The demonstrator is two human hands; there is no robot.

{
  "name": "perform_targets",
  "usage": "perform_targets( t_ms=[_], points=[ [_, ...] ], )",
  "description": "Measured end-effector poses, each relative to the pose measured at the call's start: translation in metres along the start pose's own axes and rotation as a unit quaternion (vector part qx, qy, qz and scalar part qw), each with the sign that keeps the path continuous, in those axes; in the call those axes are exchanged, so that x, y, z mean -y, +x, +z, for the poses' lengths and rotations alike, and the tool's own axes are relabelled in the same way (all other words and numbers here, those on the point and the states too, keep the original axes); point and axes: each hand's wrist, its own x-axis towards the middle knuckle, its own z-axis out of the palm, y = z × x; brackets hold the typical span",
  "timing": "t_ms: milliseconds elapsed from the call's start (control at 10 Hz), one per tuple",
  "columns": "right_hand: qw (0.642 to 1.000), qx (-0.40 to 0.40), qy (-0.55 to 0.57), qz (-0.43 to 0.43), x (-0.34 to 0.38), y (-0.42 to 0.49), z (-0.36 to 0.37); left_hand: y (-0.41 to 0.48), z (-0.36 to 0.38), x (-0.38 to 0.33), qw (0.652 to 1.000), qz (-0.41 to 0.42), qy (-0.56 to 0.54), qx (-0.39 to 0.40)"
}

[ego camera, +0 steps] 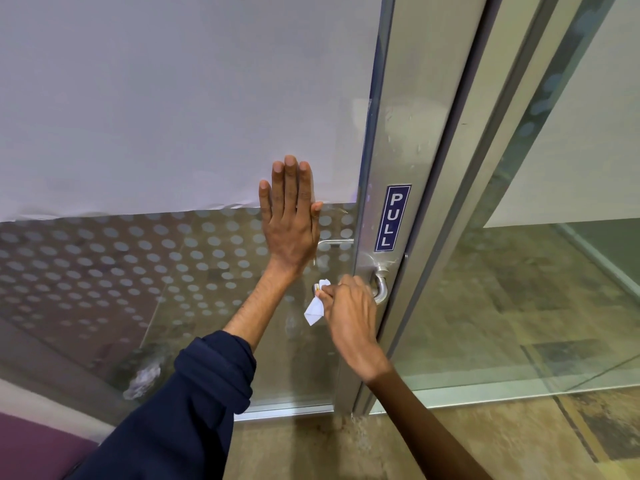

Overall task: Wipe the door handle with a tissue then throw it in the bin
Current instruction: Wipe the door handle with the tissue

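**Door handle being wiped, tissue held at its free end**

The door handle [379, 287] is a metal lever set on the door's steel frame [398, 140], just below a blue PULL sign [392, 218]. Its curved neck is seen just beyond the right hand [349, 308], and its free tip pokes out just past the fingertips, toward the glass. The white tissue [316, 308] is pinched in the closed fingers [334, 292] of the right hand and pressed against that tip; a loose corner hangs below the fingers. The left hand [291, 223] is laid flat and open against the glass door [173, 271], up and to the left of the right-hand fingers, holding nothing; it is judged to be steadying the door.

The wiping step appears to be under way, and only the tip seems covered so far. To do it well, the tissue is best wrapped round the bar rather than dabbed on one face, then drawn along the full length toward the neck beside the frame, with the underside and the bend included. Firm, even pressure is advised, since thin tissue may tear or bunch if dragged over an edge. The loose corner should be gathered into the fingers so that it is not dropped. The lever may dip under pressure, so the door is best kept braced. No bin is in view.
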Motion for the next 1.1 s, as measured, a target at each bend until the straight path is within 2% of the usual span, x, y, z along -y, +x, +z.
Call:
perform_targets(
  t_ms=[200,400,500,700,900,1100],
  points=[
    [0.999,-0.042,0.004,0.024,-0.002,-0.002,0.007,0.002,-0.002,-0.001,1.0,-0.002,0.0,0.002],
    [0.99,-0.071,0.07,-0.103,-0.046,-0.011,0.0,0.001,-0.003,-0.001,1.0,-0.003,-0.002,0.005],
    [0.982,-0.056,0.127,-0.124,-0.082,-0.007,-0.009,0.002,-0.004,-0.001,1.0,-0.003,-0.001,0.005],
    [0.979,0.002,0.111,-0.17,-0.11,0.01,-0.026,0.001,0.0,-0.001,1.0,-0.004,-0.003,0.005],
    [0.983,0.04,0.142,-0.105,-0.113,0.018,-0.034,0.001,-0.002,-0.002,1.0,0.0,-0.001,0.001],
    [0.981,0.06,0.151,-0.106,-0.109,0.001,-0.025,0.001,-0.001,-0.002,1.0,-0.001,-0.003,0.003]
  ],
)
